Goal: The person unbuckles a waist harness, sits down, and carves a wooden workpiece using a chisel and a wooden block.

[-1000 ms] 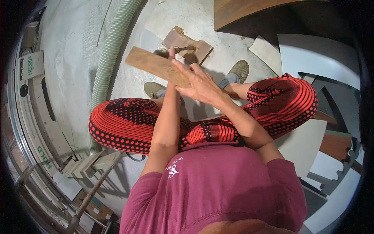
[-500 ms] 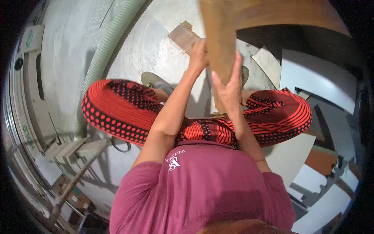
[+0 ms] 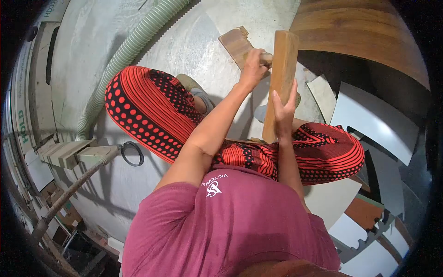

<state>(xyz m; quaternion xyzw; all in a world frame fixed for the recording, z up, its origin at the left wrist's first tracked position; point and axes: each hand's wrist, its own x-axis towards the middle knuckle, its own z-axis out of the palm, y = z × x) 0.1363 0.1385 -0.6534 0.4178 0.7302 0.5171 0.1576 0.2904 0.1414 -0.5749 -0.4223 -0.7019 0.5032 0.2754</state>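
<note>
My right hand (image 3: 285,111) is wrapped round the lower half of a long wooden block (image 3: 282,69), thumb on its near face. The block is orange-brown and points up and away from my lap. Beside its left face, my left hand (image 3: 254,70) is closed round a small rounded tan thing (image 3: 266,58); its kind I cannot make out. Behind that hand, a flat brown wooden board piece (image 3: 235,44) with a ragged end lies on the floor.
A ribbed green hose (image 3: 124,60) runs along the floor at left. A curved wood-grain panel (image 3: 360,37) stands at upper right. White sheet offcuts (image 3: 378,120) lie at right. A black ring (image 3: 132,153) and a rusty rod (image 3: 74,189) are at lower left.
The wooden block has come down from the top of the view and is seen whole. My left hand has shifted right, and the tan thing now shows. The view has shifted slightly.
</note>
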